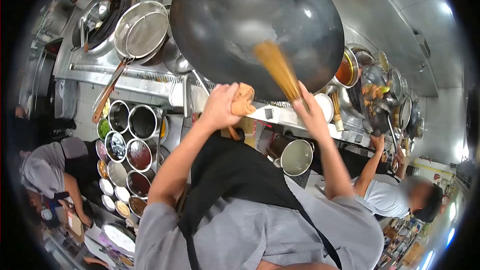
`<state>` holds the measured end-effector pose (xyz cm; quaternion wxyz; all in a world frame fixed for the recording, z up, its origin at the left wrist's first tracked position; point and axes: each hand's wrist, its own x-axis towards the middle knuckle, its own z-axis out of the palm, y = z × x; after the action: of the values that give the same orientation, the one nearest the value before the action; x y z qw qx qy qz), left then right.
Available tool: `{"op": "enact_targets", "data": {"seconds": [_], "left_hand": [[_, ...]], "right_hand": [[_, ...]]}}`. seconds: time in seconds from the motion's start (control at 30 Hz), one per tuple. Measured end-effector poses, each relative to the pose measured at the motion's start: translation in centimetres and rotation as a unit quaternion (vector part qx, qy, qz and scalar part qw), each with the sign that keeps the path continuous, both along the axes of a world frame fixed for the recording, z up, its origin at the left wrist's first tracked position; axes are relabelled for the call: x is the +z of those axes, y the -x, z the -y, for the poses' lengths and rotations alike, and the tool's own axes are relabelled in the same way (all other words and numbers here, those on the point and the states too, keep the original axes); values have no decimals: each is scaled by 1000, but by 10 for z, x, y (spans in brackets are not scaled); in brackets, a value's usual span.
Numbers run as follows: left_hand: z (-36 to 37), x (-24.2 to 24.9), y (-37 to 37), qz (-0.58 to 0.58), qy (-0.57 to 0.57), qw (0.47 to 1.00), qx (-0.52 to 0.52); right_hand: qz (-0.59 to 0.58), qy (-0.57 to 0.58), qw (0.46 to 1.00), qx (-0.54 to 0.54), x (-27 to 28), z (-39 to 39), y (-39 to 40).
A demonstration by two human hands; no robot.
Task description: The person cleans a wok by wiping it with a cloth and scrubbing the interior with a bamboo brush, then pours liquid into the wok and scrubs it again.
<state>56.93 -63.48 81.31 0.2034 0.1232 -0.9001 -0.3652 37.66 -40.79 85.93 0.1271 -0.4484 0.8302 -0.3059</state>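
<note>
A large dark wok [215,35] fills the upper middle of the view, its smooth inside facing me. My left hand [218,106] is closed around a folded tan cloth [243,100] right at the wok's near rim. In my right hand [311,112] is a bamboo wok brush [276,67]; the fingers wrap its lower end. The splayed bristles are blurred and overlap the inner surface of the wok. Just below my left hand, a wooden handle end [233,132] pokes out.
Left of the wok lie round strainers [142,30] on the steel stove [95,65]. Several sauce pots [139,154] stand lower left. A white-lined pot [296,157] is below my right hand. One co-worker [400,195] handles a food-filled wok [374,95] at right; another person [50,167] is at left.
</note>
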Motion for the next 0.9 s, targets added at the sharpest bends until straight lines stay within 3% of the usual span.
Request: {"op": "enact_targets", "data": {"seconds": [0.07,0.1,0.17,0.2,0.23,0.27,0.33,0.37,0.4,0.43,0.47,0.5,0.6,0.67,0.73,0.77,0.8,0.9], "left_hand": [[3,1,1,-9,-2,1000,-12],[4,0,0,7,-3,1000,-21],[3,4,1,-3,-10,1000,-13],[3,6,1,-7,-20,1000,-18],[4,9,1,-10,-31,999,-22],[5,11,1,-24,-37,999,-26],[8,13,3,-29,-41,998,-36],[9,14,1,-31,-40,998,-45],[10,13,1,-40,-29,998,-44],[11,11,2,-43,-32,997,-48],[10,8,2,-51,-42,997,-50],[10,7,1,-59,-52,996,-50],[10,7,1,-62,-50,996,-42],[9,9,-1,-58,-55,996,-45],[9,10,2,-55,-51,996,-40],[9,10,2,-58,-47,997,-29],[5,10,0,-58,-46,997,-19],[1,14,-1,-12,-60,998,-2]], "right_hand": [[-68,-201,973,92,18,59,33],[-128,-304,933,145,11,93,51],[-254,-350,897,86,-49,175,120],[-290,-318,902,45,-68,219,166],[-242,-204,949,-4,-67,267,203],[-156,-290,942,-72,-33,316,218],[-171,-173,966,-91,-34,379,239],[-129,-145,979,-63,-21,388,210],[-207,-162,963,-65,-22,397,181],[-198,-189,961,-48,-33,397,161],[-185,-213,958,56,-30,378,130],[-223,-162,954,119,-40,344,101],[-303,-195,899,247,-29,211,46],[-310,-377,859,154,-44,165,81],[-426,-352,827,105,-66,161,175],[-443,-283,849,52,-82,182,226],[-377,-243,894,0,-80,218,258],[-245,-140,953,-114,-59,322,245]]}}
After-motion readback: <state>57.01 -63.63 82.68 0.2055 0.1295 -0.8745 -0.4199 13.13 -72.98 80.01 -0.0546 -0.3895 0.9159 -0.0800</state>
